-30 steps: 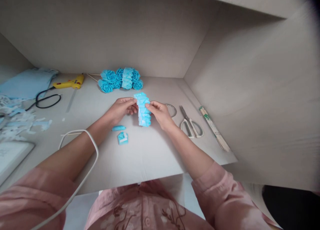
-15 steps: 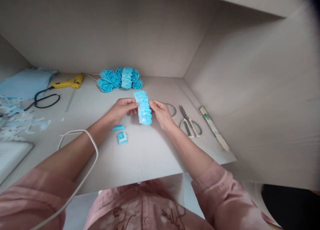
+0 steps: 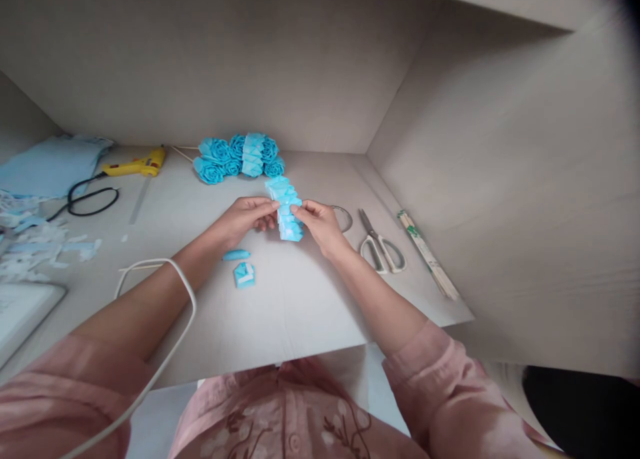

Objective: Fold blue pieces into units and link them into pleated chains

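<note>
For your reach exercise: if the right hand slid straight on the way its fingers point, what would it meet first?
The right hand points leftward and already pinches the folded blue paper strip; just beyond it, probably the left hand, though depth is unclear.

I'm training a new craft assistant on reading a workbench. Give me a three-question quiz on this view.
1. True or false: both hands pinch the folded blue paper strip.
2. Which lies nearest the right hand: A) yellow glue gun, B) white-handled scissors, C) bundle of sticks?
3. What sits at the back of the desk, beyond the strip?

Key
1. True: the left hand and the right hand grip it from opposite sides.
2. B.
3. A cluster of blue paper roses.
</note>
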A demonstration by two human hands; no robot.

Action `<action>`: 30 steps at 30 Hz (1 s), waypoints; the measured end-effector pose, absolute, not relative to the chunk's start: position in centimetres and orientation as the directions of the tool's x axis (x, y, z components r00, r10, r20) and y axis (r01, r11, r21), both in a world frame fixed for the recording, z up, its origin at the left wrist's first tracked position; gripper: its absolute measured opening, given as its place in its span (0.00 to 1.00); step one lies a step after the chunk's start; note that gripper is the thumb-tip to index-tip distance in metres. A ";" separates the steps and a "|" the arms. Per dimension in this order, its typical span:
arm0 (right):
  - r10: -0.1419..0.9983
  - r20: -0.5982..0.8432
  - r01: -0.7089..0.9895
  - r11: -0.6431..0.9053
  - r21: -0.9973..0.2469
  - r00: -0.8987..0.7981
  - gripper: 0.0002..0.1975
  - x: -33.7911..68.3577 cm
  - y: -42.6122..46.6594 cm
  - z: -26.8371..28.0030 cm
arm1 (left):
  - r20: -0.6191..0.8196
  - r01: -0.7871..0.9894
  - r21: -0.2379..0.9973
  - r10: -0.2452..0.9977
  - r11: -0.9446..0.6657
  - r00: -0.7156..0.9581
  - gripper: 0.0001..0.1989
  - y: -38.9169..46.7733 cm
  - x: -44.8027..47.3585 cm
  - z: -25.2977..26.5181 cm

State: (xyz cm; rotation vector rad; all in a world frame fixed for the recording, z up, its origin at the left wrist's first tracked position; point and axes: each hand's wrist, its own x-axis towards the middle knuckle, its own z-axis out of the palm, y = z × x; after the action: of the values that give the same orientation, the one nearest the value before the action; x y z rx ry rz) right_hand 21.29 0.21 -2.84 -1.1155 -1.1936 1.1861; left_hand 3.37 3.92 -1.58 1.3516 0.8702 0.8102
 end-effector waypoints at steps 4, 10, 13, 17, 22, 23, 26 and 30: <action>0.997 0.080 -0.032 0.080 -0.996 0.009 0.17 21.2 0.3 -3.0 | -0.008 0.069 0.997 0.892 -0.026 0.453 0.15 4.0 3.3 -1.8; 0.996 0.085 -0.067 0.085 -0.994 -0.009 0.21 21.4 0.1 -2.4 | 0.024 0.057 0.997 0.899 -0.054 0.437 0.15 4.3 3.1 -1.8; 0.996 0.052 -0.091 0.045 -0.995 -0.071 0.21 21.5 0.0 -2.2 | 0.036 0.027 0.998 0.918 -0.050 0.395 0.15 4.5 2.9 -1.9; 0.993 0.108 -0.024 0.107 -0.994 -0.047 0.18 21.5 0.2 -2.6 | -0.005 -0.034 0.999 0.912 0.021 0.409 0.17 4.5 2.9 -1.9; 0.990 0.143 0.021 0.144 -0.989 -0.012 0.16 21.6 0.5 -3.2 | -0.058 0.008 0.998 0.868 0.063 0.493 0.21 4.0 3.1 -1.7; 0.989 0.146 0.021 0.147 -0.989 -0.013 0.16 21.6 0.5 -3.3 | -0.051 0.035 0.999 0.867 0.039 0.496 0.20 4.0 3.1 -1.8; 0.988 0.155 0.028 0.155 -0.987 -0.018 0.16 21.5 0.6 -3.5 | -0.024 0.081 0.997 0.876 -0.017 0.482 0.16 4.1 3.1 -1.9; 0.983 0.186 0.083 0.184 -0.979 0.014 0.19 21.5 0.6 -3.7 | 0.011 0.096 0.993 0.877 -0.065 0.480 0.14 4.2 3.2 -1.8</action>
State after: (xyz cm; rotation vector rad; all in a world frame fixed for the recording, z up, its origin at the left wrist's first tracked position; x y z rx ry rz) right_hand 21.46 0.62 -3.67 -1.1388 -1.3345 1.0155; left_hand 3.22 4.19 -1.80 1.5121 0.8861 0.8039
